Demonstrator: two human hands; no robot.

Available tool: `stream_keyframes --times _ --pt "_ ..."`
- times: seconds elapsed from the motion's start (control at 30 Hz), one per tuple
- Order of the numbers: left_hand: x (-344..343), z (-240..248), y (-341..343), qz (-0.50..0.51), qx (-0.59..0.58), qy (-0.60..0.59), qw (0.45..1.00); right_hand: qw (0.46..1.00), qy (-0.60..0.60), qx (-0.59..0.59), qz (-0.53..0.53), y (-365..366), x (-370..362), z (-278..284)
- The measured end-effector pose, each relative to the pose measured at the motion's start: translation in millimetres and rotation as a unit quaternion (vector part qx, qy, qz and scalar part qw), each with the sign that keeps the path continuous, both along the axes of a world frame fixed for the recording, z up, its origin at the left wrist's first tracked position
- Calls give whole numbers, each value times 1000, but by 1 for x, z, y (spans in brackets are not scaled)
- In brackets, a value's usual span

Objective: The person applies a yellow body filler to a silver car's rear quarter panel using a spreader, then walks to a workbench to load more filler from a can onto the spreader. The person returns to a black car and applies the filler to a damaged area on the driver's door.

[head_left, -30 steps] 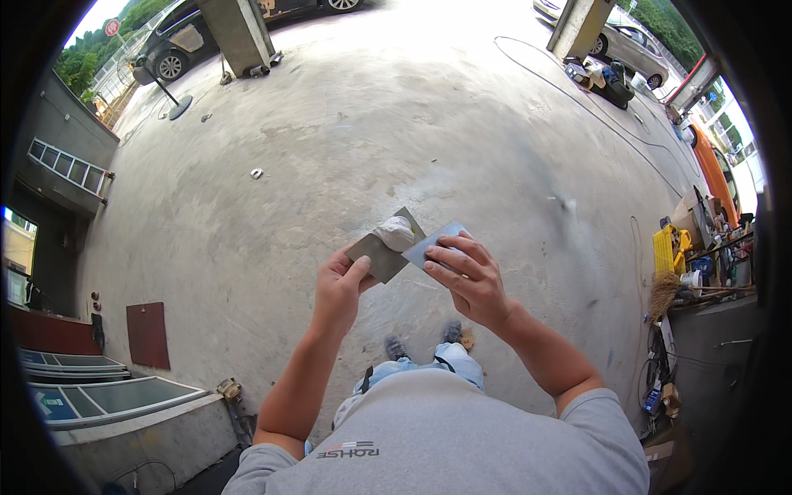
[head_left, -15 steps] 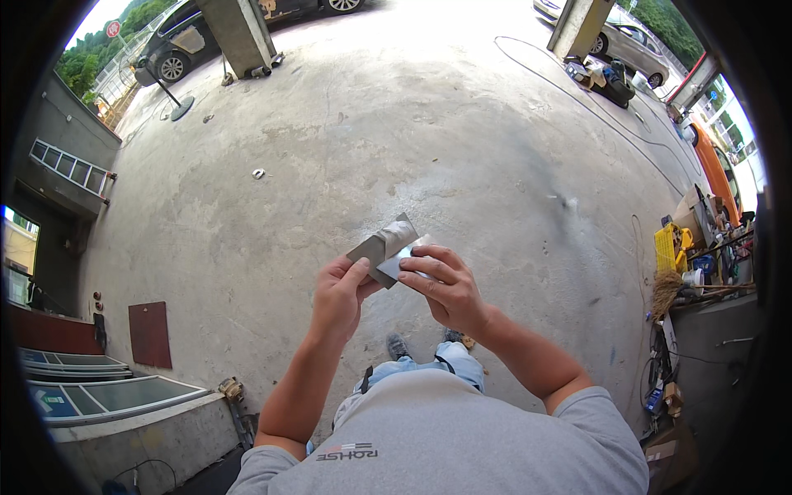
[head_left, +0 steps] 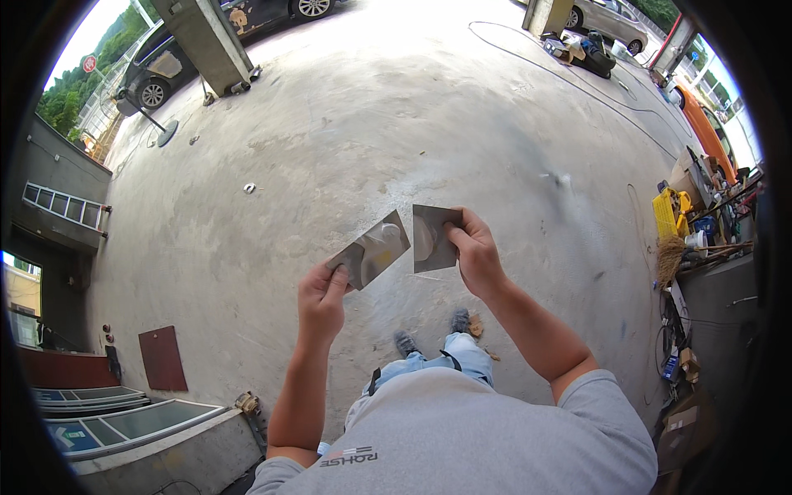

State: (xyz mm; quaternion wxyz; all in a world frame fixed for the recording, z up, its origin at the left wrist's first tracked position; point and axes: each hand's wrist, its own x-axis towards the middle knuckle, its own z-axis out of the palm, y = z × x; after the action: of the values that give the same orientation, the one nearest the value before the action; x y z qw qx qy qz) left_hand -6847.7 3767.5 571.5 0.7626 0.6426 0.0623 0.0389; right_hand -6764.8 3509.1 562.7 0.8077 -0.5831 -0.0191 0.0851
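My left hand is closed on a flat metal putty spreader, its thumb lying across the near corner. A pale, glossy smear of putty covers the far part of that plate. In my right hand is a second flat spreader, pinched at its right side between thumb and fingers. Light grey paste also coats some of its face. The two plates are held up in front of me with a narrow gap between their edges, and both coated faces show.
Bare concrete floor lies beneath my hands. A yellow basket, a broom and clutter line the right wall. Window frames lie at the lower left. A dark car and a pillar stand at the far left.
The right spreader has come off the left one, against which it lay, and has turned so its coated face shows. My hands have moved apart. The whole view has shifted slightly.
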Motion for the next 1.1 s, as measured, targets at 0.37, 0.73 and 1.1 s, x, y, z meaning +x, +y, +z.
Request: stream_keyframes --times 0.37,0.73,1.1 --pt "-1 -6 -25 -73 132 -46 988 996 -42 -76 -4 22 -31 -17" --pt "-2 -9 -37 -105 394 -159 899 979 24 201 -16 10 -4 7" --pt "0 -23 -10 -35 173 -6 984 884 -251 -272 287 -44 17 17"
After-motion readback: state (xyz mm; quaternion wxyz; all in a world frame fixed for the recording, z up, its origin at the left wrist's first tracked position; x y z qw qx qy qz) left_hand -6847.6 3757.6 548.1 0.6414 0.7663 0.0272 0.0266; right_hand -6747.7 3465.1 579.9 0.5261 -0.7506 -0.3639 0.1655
